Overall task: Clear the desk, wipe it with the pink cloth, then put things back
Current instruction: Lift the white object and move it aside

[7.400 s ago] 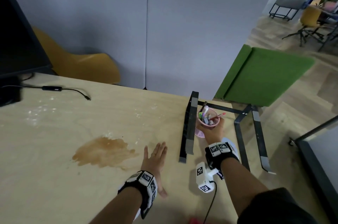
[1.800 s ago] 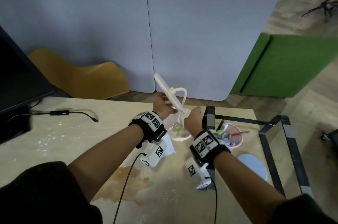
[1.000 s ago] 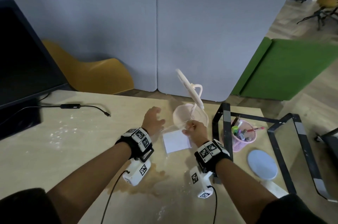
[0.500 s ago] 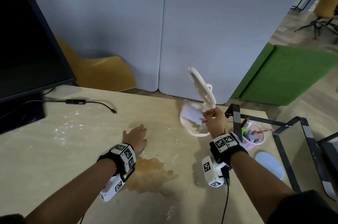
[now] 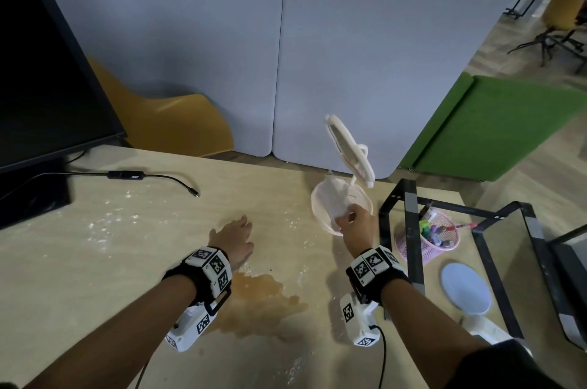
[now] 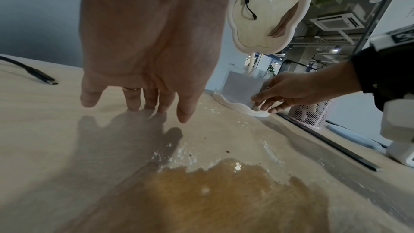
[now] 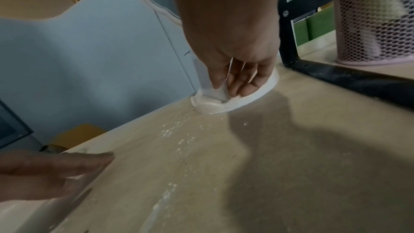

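Pinching a white paper (image 5: pixel 333 204) over the mirror's tray (image 5: pixel 319 214), right hand (image 5: pixel 355 226); left hand (image 5: pixel 233 239) spread on desk (image 5: pixel 127 261).

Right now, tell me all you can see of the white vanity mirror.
The vanity mirror looks like cream-white plastic: a scalloped frame tilted on a thin curved stem above a scalloped tray base. It stands on the desk beside the black frame. The right hand pinches a white paper over its tray.

Head view looks down; wrist views skim the shared desk (image 5: pixel 133 261).
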The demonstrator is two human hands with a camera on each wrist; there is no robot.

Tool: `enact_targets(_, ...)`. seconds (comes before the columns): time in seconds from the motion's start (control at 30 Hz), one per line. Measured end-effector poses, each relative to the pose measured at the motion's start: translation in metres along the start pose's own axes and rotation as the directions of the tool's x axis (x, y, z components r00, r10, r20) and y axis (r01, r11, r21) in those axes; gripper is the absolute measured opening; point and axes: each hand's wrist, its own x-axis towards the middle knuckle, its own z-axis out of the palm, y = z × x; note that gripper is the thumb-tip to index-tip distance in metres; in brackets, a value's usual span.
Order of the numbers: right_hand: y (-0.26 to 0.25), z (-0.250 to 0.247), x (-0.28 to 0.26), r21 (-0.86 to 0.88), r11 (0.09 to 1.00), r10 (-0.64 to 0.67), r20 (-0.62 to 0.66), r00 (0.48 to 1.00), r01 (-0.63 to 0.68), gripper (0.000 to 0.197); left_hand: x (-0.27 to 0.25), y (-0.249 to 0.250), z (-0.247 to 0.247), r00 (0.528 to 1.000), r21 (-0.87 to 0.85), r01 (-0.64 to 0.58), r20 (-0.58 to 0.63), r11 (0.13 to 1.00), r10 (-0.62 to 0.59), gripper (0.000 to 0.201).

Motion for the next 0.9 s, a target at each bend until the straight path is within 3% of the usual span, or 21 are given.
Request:
enact_targets(0.1, 0.01, 0.005, 0.0, -0.037, 0.998, 0.053, 0.022, 0.998, -0.053, 0.023, 0.002, -0.001, 0.001, 1.0, 0.017, -0.004, 0.005, 1.0, 0.004, 0.06)
enact_targets(0.3, 0.015, 0.002, -0.005, -0.117, 0.993, 0.033, -0.001, 0.999, -0.033, 0.024, 0.007, -0.005, 0.004, 0.999, 0.027, -0.029, 0.015, 0.999, 0.029, 0.06)
enact_targets(0.53, 0.026, -0.009, 0.002, -0.161, 0.974, 0.148, -0.091, 0.985, -0.162, 0.02, 0.009, -0.007, 0.004, 0.999, 0.023, -0.029, 0.014, 0.999, 0.029, 0.061)
enact_targets(0.8, 0.025, -0.01, 0.003, -0.158, 0.97, 0.184, -0.03, 0.982, -0.186, 0.022, 0.002, -0.007, -0.002, 0.999, -0.007, -0.04, 0.01, 0.999, 0.04, 0.061)
enact_targets(0.9, 0.022, -0.016, -0.001, -0.171, 0.974, 0.152, 0.005, 0.988, -0.149, 0.021, -0.011, -0.01, -0.001, 0.997, -0.046, -0.044, -0.069, 0.998, 0.041, 0.061)
